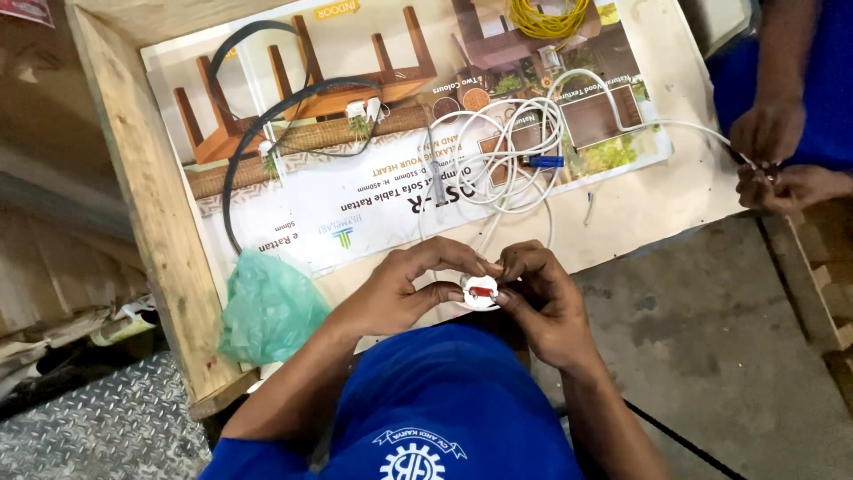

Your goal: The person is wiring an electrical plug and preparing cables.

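Observation:
Both my hands hold a small round white plastic fitting [481, 292] with a red part on its face, just above my blue shirt. My left hand [410, 286] pinches it from the left with thumb and fingers. My right hand [540, 293] grips its right side, fingertips on the rim. A white cable coil [514, 153] lies on the printed furniture poster [373, 200] beyond my hands, and one strand runs down toward the fitting.
A co-worker's hands [775, 158] at the right edge hold the end of the white cable. On the wooden board [133, 178] lie a black cable [267, 111], a yellow wire coil [546, 18], a small blue piece [544, 161] and a green plastic bag [267, 307].

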